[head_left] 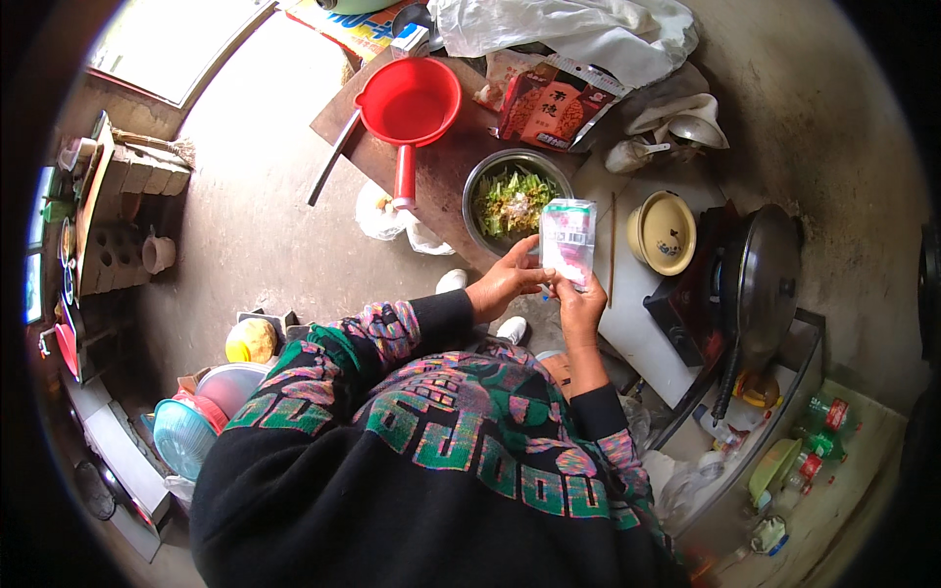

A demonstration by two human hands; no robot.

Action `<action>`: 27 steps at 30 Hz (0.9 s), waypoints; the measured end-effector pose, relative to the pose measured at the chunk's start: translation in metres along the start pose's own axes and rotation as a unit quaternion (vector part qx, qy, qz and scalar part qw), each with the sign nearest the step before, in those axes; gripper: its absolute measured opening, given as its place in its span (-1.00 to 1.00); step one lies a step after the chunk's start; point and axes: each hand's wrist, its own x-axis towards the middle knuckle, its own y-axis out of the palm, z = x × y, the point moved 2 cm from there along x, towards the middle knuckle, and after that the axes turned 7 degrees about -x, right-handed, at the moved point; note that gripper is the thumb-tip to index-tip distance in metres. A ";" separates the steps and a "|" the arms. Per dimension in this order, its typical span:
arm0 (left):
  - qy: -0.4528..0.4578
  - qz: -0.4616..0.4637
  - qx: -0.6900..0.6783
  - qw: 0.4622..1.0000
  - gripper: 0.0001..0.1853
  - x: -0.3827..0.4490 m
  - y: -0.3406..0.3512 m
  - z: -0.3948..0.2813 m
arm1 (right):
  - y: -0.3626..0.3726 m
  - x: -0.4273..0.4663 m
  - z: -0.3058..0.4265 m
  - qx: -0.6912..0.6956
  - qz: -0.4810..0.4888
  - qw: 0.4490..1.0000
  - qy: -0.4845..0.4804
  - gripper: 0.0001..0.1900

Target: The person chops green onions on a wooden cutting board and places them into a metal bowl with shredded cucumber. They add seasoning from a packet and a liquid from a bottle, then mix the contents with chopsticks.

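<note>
My left hand and my right hand both hold the lower end of a small plastic packet with a green stripe and pink print. The packet is upright in view and overlaps the near right rim of a steel bowl. In the bowl lie shredded green vegetables with yellowish bits and a small white heap on top. A red plastic ladle lies left of the bowl, its handle towards me. Behind the bowl is a red seasoning bag.
To the right stand a cream enamel basin, a chopstick-like stick and a lidded pan on a dark cooker. A knife-like dark strip sticks out past the table edge. White plastic bags lie at the back.
</note>
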 end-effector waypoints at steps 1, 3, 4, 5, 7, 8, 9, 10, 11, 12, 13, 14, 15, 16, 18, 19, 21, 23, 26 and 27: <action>-0.007 -0.007 0.003 1.000 -0.16 -0.002 0.002 -0.001 | 0.001 -0.002 0.004 0.007 -0.014 1.000 -0.007 -0.80; -0.020 -0.001 0.016 1.000 -0.18 -0.003 0.003 -0.003 | 0.001 0.001 -0.003 -0.005 0.007 1.000 -0.011 -0.80; -0.027 0.004 0.023 0.999 -0.19 -0.002 0.005 -0.003 | 0.000 0.002 -0.005 -0.011 0.017 1.000 -0.014 -0.80; -0.021 0.010 0.016 1.000 -0.20 0.001 0.003 0.002 | -0.001 0.001 -0.008 0.003 0.008 1.000 -0.010 -0.79; -0.008 0.018 0.002 1.000 -0.23 0.005 -0.003 0.013 | 0.000 -0.002 -0.009 0.033 -0.006 0.999 -0.001 -0.79; -0.015 0.000 0.003 1.000 -0.25 0.005 -0.008 0.018 | -0.001 -0.005 -0.009 0.033 -0.003 0.999 -0.006 -0.78; -0.022 -0.017 0.005 1.000 -0.27 0.005 -0.009 0.017 | -0.002 -0.007 -0.008 0.035 -0.001 0.999 -0.011 -0.78; -0.030 -0.034 0.008 0.999 -0.29 0.004 -0.010 0.016 | -0.003 -0.009 -0.008 0.036 0.001 0.999 -0.016 -0.78; -0.030 -0.025 0.008 0.999 -0.30 0.002 -0.009 0.016 | -0.002 -0.010 -0.012 0.047 0.009 0.999 -0.008 -0.78; -0.031 -0.013 0.011 0.999 -0.31 0.000 -0.004 0.013 | -0.001 -0.009 -0.016 0.059 0.014 0.998 -0.001 -0.77; -0.033 -0.001 0.015 0.999 -0.33 -0.002 0.000 0.011 | 0.000 -0.010 -0.020 0.071 0.018 0.997 0.006 -0.77; -0.029 -0.006 0.021 0.999 -0.40 -0.005 0.004 0.011 | -0.003 -0.012 -0.023 0.091 0.018 0.996 0.016 -0.73; -0.007 -0.013 0.033 0.999 -0.42 -0.003 0.002 0.014 | -0.003 -0.013 -0.022 0.126 0.035 0.991 0.029 -0.71; 0.013 -0.016 0.047 0.999 -0.44 0.000 0.000 0.018 | -0.006 -0.014 -0.018 0.162 0.048 0.985 0.039 -0.69; 0.044 -0.022 0.110 0.993 -0.54 0.004 0.002 0.019 | -0.018 -0.019 -0.020 0.214 0.077 0.972 0.066 -0.61; 0.063 -0.024 0.155 0.986 -0.62 0.010 -0.002 0.024 | -0.025 -0.021 -0.020 0.193 0.089 0.976 0.052 -0.56; 0.137 0.064 0.261 0.953 -0.65 0.011 -0.017 0.027 | -0.040 -0.030 -0.009 0.189 0.152 0.970 0.024 -0.51; 0.070 -0.030 0.103 0.992 -0.76 0.016 -0.017 0.034 | -0.057 -0.035 -0.008 0.139 0.184 0.973 0.000 -0.43; 0.227 0.091 0.472 0.847 -0.80 0.022 0.035 0.025 | -0.089 -0.055 -0.030 0.053 0.059 0.990 -0.112 -0.51; 0.334 0.163 0.678 0.634 -0.77 0.018 0.071 0.025 | -0.110 -0.063 -0.035 -0.197 -0.012 0.905 -0.377 -0.57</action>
